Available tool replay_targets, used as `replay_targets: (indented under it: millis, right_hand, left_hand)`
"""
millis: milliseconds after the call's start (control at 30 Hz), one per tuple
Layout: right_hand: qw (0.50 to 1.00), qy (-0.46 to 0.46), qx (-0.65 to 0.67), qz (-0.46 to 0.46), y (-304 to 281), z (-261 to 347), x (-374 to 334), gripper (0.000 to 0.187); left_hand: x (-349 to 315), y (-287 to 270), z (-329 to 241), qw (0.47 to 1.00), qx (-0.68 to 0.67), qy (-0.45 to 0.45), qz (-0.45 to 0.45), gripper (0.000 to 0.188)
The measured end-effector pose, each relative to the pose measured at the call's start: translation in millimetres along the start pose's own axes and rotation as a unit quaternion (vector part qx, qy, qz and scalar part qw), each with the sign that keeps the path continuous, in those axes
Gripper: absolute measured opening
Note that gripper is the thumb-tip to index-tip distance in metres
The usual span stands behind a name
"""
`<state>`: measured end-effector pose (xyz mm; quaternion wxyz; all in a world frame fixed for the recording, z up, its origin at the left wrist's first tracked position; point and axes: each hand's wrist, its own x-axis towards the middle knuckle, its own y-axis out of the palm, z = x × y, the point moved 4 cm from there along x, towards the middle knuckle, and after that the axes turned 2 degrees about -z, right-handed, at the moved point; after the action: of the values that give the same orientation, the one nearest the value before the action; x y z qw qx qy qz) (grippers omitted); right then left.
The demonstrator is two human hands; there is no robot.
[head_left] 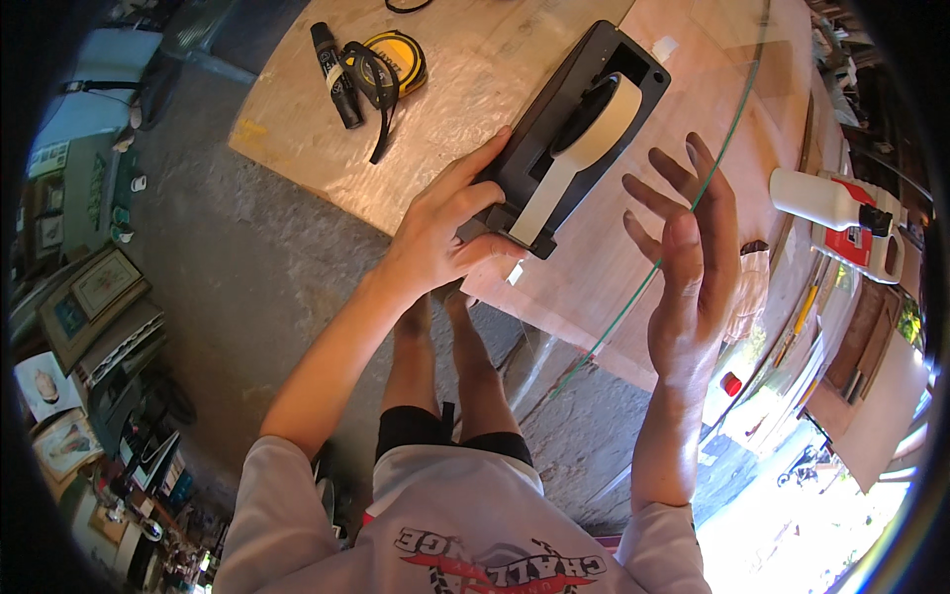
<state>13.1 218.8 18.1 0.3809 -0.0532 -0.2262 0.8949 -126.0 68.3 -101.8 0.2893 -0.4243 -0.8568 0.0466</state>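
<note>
A black tape dispenser with a roll of pale masking tape sits at the wooden table's near side. A strip of tape runs from the roll to the dispenser's near end. My left hand grips that end, fingers along its left side and thumb at the front corner. To the right of the dispenser, my right hand is raised and open, fingers spread and curved, with nothing in it. A thin green edge, looking like that of a clear glass sheet, runs by my right hand; whether they touch, I cannot tell.
On the wooden table lie a black marker and a yellow-black tape measure with a strap. At the right are a white bottle, a jug and a red cap. Framed pictures lean at far left.
</note>
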Motion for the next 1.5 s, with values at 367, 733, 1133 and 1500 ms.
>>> replay_targets:
  millis: [367, 733, 1133, 1500]
  right_hand:
    - [0.994, 0.055, 0.092, -0.003, -2, 4, -5, 0.078]
    - [0.997, 0.014, 0.08, 0.008, -4, 8, -6, 0.071]
    - [0.997, 0.021, 0.074, -0.018, -10, 5, -11, 0.07]
    - [0.996, 0.065, 0.037, -0.049, -31, -11, -25, 0.065]
  left_hand:
    - [-1, 0, -7, 0.999, -0.002, 0.039, 0.001, 0.059]
    - [2, 1, -11, 0.998, -0.002, 0.068, -0.004, 0.06]
    - [0, 1, -9, 0.998, 0.01, 0.063, -0.006, 0.062]
    - [-4, 5, -1, 0.997, -0.007, 0.067, -0.025, 0.064]
